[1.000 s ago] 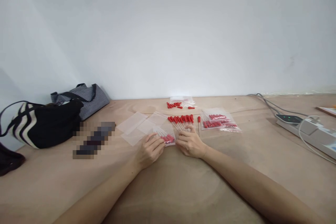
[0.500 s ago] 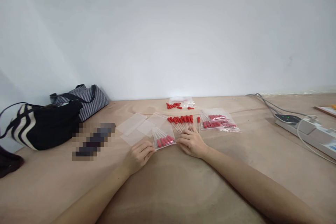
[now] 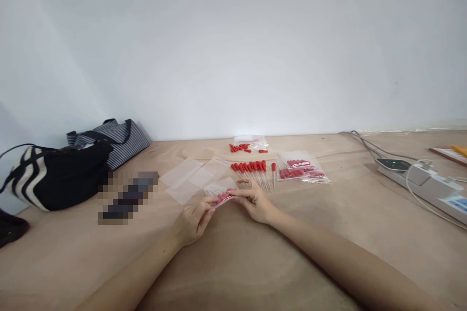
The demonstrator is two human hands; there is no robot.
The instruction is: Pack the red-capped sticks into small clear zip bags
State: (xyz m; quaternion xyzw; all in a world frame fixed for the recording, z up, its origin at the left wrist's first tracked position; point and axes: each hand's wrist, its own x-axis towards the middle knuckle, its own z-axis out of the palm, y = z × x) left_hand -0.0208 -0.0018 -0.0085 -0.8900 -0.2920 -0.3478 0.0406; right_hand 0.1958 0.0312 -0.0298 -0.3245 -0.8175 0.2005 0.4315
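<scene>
A clear plastic bag (image 3: 221,189) with several red-bulbed droppers in it is between my two hands. My left hand (image 3: 195,218) pinches its near left edge. My right hand (image 3: 257,204) grips its right side near the red bulbs, partly covering them. Just beyond my right hand lies a fanned row of droppers (image 3: 251,167), bulbs toward the wall, with one dropper (image 3: 273,167) apart at its right. Flat clear bags (image 3: 188,175) overlap to the left. Filled bags of droppers (image 3: 301,170) are stacked on the right.
Loose red bulbs (image 3: 239,147) lie near the wall beside a clear bag (image 3: 255,141). Black and striped bags (image 3: 73,175) and a pixelated dark object (image 3: 129,198) are at the left. A white power strip (image 3: 423,182) with cables stands at the right.
My right hand has moved left and closer to my left hand, now over the right part of the bag. The bag's near edge is lifted and tilted, and the view has shifted slightly.
</scene>
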